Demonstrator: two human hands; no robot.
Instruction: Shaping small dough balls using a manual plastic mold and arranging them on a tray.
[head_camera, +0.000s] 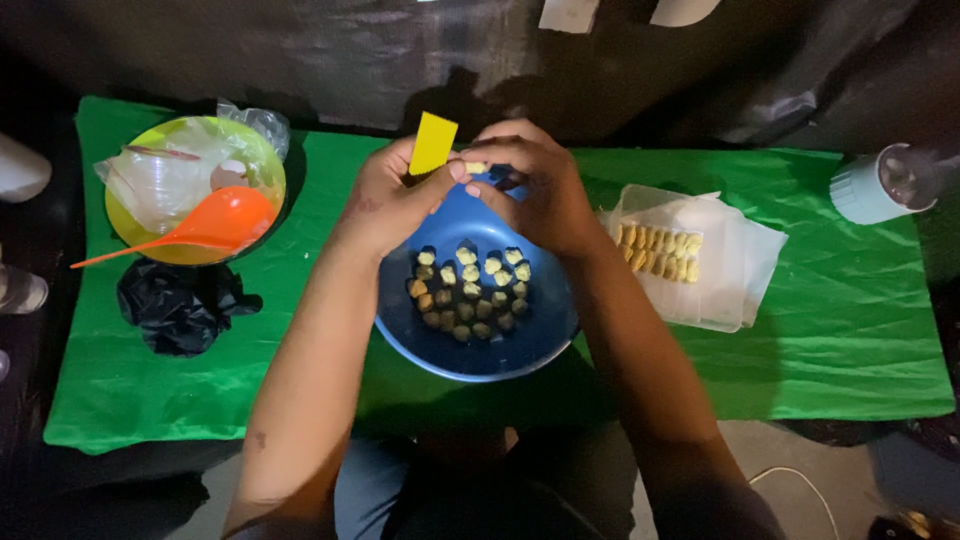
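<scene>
My left hand (392, 200) grips a yellow flat card (433, 143) that sticks up above the fingers. My right hand (535, 190) pinches a small pale dough piece (476, 167) between thumb and fingers, touching my left fingertips. Both hands hover over the far rim of a blue bowl (540, 340). In the bowl lie several small yellowish-brown pieces (470, 290) set in rows.
A clear plastic box (740, 290) with rows of biscuits stands right of the bowl. A yellow-green bowl (262, 160) with plastic wrap and an orange ladle (215, 222) sits at the left, a black bag (180, 305) below it. A white cup (880, 183) stands far right. A green cloth (840, 340) covers the table.
</scene>
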